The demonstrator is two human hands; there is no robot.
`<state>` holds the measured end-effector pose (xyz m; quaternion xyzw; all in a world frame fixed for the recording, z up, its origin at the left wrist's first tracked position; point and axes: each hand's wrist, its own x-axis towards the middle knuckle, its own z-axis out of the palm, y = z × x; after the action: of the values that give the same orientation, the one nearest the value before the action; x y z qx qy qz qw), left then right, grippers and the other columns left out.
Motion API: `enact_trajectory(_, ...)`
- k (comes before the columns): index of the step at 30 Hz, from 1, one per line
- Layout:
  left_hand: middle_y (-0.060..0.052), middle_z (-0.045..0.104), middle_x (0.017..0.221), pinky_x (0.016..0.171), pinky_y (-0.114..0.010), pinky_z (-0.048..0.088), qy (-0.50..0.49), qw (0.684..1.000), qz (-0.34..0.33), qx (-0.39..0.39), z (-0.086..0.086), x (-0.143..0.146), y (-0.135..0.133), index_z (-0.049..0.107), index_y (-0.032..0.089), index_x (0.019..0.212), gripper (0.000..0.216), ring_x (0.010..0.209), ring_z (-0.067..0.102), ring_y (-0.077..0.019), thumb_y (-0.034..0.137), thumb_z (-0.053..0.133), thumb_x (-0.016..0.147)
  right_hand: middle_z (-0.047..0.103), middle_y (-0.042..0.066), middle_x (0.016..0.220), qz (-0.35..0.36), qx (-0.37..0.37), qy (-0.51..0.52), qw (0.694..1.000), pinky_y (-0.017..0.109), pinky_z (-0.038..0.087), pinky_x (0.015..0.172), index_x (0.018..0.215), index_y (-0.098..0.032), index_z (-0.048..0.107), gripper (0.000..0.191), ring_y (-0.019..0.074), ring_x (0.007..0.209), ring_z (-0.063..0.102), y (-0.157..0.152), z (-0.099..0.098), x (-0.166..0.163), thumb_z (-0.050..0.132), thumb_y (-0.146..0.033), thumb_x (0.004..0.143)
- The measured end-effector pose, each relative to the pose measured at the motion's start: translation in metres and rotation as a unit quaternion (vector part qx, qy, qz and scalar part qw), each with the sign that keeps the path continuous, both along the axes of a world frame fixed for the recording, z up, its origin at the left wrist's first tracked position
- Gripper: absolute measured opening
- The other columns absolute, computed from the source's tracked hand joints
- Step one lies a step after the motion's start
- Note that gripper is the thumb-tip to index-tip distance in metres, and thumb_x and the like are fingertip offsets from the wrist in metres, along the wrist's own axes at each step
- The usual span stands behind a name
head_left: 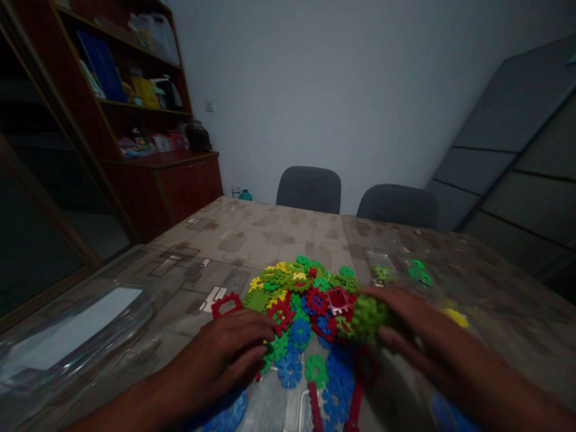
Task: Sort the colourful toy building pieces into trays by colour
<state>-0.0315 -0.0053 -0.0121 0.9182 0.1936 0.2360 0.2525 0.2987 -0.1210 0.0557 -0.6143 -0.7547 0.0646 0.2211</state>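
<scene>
A heap of plastic interlocking building pieces (300, 330) in red, blue, green and yellow lies in front of me. My left hand (227, 348) rests at the heap's left edge, fingers reaching over the pieces and slightly bent, with nothing seen in its grasp. Just behind its knuckles lies a red frame-shaped piece (226, 306). On the right side, my right hand (416, 321) is closed around a bunch of olive-green interlocking pieces (369, 318), thumb below and fingers above. Motion blurs this hand and the bunch. Blue pieces (339, 378) lie nearest to me.
At left sits a clear plastic package (76, 330) with a white sheet. Clear trays at right hold olive (383, 274) and green pieces (419, 273); yellow pieces (456, 316) lie beyond my right wrist. Two grey chairs (308, 189) stand behind the patterned table (270, 231).
</scene>
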Motion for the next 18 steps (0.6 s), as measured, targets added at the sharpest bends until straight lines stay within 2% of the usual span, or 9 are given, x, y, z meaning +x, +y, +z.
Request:
enact_trajectory(2,-0.003,0.075,0.119,0.097,-0.039,0.057,0.000,1.000,-0.003,0.003,0.001,0.000,0.000,0.066,0.030,0.118,0.027,0.110,0.069,-0.0227,0.017,0.051,0.099,0.067,0.012,0.133,-0.055,0.022,0.009,0.998,0.046,0.051,0.100,0.139,-0.024,0.058,0.042,0.0297,0.118,0.064,0.025,0.020,0.051,0.046,-0.033,0.099)
enact_trajectory(4,-0.003,0.075,0.118,0.095,-0.036,0.058,0.000,1.000,-0.003,0.008,0.001,0.001,0.000,0.065,0.030,0.118,0.027,0.108,0.070,-0.0220,0.016,0.052,0.099,0.069,0.014,0.126,-0.083,-0.029,-0.018,0.996,0.044,0.051,0.098,0.136,-0.019,0.058,0.040,0.0282,0.112,0.066,0.058,0.028,0.096,0.045,-0.031,0.099)
enact_trajectory(8,-0.001,0.075,0.116,0.092,-0.030,0.059,-0.013,1.000,-0.003,0.023,0.000,0.002,0.003,0.065,0.029,0.116,0.025,0.105,0.071,-0.0193,0.015,0.054,0.099,0.074,0.014,0.105,-0.156,-0.089,-0.063,0.982,0.042,0.055,0.087,0.121,-0.016,0.065,0.029,0.0286,0.095,0.070,0.124,0.016,0.153,0.056,-0.019,0.093)
enact_trajectory(10,0.001,0.075,0.116,0.092,-0.028,0.059,-0.021,0.999,-0.005,0.040,0.000,0.002,0.004,0.065,0.031,0.117,0.027,0.105,0.072,-0.0182,0.014,0.054,0.099,0.073,0.011,0.101,-0.172,-0.123,-0.072,0.975,0.040,0.056,0.083,0.114,-0.016,0.067,0.022,0.0250,0.089,0.070,0.148,0.003,0.166,0.063,-0.019,0.093)
enact_trajectory(13,0.002,0.075,0.120,0.094,-0.028,0.059,-0.029,0.997,0.001,0.070,0.002,0.001,0.006,0.063,0.034,0.121,0.032,0.108,0.071,-0.0179,0.014,0.056,0.098,0.070,0.006,0.109,-0.177,-0.181,-0.082,0.964,0.038,0.058,0.081,0.116,-0.018,0.066,0.022,0.0192,0.090,0.069,0.172,-0.017,0.175,0.065,-0.031,0.099)
enact_trajectory(16,0.003,0.075,0.121,0.092,-0.027,0.060,-0.032,0.996,0.010,0.078,0.005,0.000,0.005,0.062,0.035,0.123,0.033,0.108,0.072,-0.0177,0.015,0.055,0.098,0.068,0.006,0.117,-0.164,-0.220,-0.083,0.958,0.039,0.060,0.081,0.121,-0.019,0.065,0.027,0.0200,0.095,0.068,0.186,-0.033,0.177,0.064,-0.036,0.100)
enact_trajectory(18,0.003,0.075,0.121,0.093,-0.027,0.060,-0.028,0.996,0.017,0.078,0.006,-0.001,0.006,0.062,0.034,0.123,0.032,0.109,0.072,-0.0176,0.015,0.056,0.098,0.067,0.007,0.120,-0.146,-0.218,-0.079,0.962,0.040,0.060,0.082,0.122,-0.018,0.064,0.029,0.0211,0.096,0.068,0.191,-0.041,0.177,0.065,-0.036,0.099)
